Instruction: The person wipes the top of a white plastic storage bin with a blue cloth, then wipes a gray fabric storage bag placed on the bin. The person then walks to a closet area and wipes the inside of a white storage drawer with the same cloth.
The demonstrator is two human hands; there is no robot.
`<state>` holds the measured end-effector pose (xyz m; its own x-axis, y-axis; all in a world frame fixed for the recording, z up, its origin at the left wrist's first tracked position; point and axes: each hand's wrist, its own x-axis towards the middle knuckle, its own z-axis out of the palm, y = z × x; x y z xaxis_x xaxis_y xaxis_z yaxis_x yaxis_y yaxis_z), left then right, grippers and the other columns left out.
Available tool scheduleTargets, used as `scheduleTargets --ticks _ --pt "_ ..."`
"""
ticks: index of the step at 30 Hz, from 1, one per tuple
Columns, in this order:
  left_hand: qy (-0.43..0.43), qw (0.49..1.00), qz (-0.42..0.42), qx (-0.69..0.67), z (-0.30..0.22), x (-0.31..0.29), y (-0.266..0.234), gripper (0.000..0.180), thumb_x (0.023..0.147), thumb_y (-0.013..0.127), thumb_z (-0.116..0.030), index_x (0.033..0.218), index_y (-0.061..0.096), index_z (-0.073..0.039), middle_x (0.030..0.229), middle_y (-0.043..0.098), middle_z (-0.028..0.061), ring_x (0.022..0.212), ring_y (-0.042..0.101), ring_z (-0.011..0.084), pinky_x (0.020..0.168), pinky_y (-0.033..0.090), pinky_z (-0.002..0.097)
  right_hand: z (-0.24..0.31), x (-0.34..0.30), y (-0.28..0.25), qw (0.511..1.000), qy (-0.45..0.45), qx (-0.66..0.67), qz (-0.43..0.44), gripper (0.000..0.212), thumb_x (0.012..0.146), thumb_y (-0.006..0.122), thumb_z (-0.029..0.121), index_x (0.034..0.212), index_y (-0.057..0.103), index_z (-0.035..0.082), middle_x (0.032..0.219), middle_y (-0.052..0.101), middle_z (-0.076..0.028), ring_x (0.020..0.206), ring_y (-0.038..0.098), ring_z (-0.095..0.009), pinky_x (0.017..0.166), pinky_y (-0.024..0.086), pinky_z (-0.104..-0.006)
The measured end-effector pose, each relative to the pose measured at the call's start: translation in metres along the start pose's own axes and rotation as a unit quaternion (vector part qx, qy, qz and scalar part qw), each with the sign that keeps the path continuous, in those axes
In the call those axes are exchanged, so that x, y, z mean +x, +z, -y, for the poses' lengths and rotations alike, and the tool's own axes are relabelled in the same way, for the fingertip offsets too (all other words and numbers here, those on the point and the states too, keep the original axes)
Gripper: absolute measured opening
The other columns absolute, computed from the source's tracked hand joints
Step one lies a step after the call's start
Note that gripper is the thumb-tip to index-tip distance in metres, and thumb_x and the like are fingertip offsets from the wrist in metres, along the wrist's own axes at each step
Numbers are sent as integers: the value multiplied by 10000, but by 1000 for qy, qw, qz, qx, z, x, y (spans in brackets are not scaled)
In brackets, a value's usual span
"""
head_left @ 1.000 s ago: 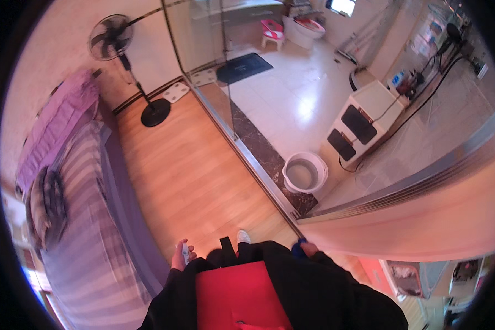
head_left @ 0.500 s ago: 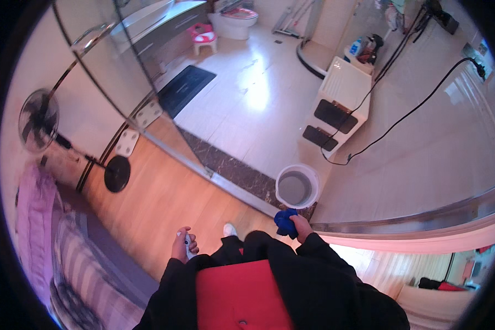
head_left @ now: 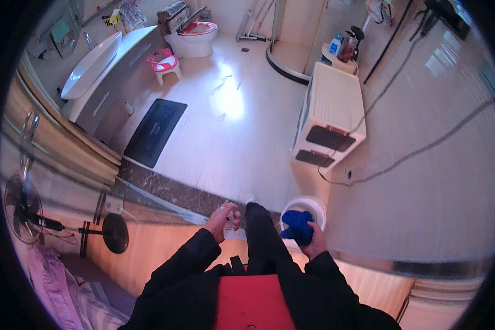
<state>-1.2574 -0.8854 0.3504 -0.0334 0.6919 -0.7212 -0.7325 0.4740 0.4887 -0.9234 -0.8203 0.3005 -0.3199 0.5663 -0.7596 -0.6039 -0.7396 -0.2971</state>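
Observation:
In my right hand [head_left: 315, 242] is a bunched dark blue cloth [head_left: 298, 227], held over the mouth of a white bucket [head_left: 320, 208]. The cloth hides most of the bucket's inside. My left hand [head_left: 221, 221] is closed, its fingers curled round a small, pale object whose kind I cannot make out. It hangs above the doorway's dark marble sill [head_left: 173, 188]. One white shoe [head_left: 250, 197] of mine is at the sill's far edge.
Ahead lie a dark mat [head_left: 156, 132] and pale tiles. A white cabinet [head_left: 338, 93] stands right, with a cord [head_left: 418, 149] trailing along the wall. Farther back are a toilet [head_left: 195, 43], a child's potty seat [head_left: 164, 63] and a basin [head_left: 93, 66]. A standing fan [head_left: 25, 209] is at left.
I have stepped forward to the doorway, and the bathroom takes up more of the view. The blue cloth has moved from beside the bucket to over it. My left hand has risen, still closed.

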Motion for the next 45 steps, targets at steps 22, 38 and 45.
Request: scheduleTargets --ticks 22,38,45 --pt "-113 961 -68 -241 -343 159 -20 287 1001 608 -298 1071 589 -20 844 644 120 742 625 234 689 551 359 175 247 328 998 -22 -61 -24 329 958 523 244 1221 577 55 1100 706 -170 930 711 -318 790 603 -469" --pt "13 983 -32 -179 -666 357 3 340 1051 444 -155 1390 439 -135 1214 601 175 952 654 269 800 596 426 244 411 477 950 -102 -237 -176 363 934 497 290 1135 638 23 1006 725 -173 814 716 -311 669 592 -434" --pt "0 993 -49 -104 -770 477 19 405 1035 457 -126 1438 422 -127 1151 636 166 874 677 264 781 600 394 292 530 531 914 -112 -324 -219 340 958 481 281 1028 659 0 948 738 -157 789 720 -294 667 585 -416"
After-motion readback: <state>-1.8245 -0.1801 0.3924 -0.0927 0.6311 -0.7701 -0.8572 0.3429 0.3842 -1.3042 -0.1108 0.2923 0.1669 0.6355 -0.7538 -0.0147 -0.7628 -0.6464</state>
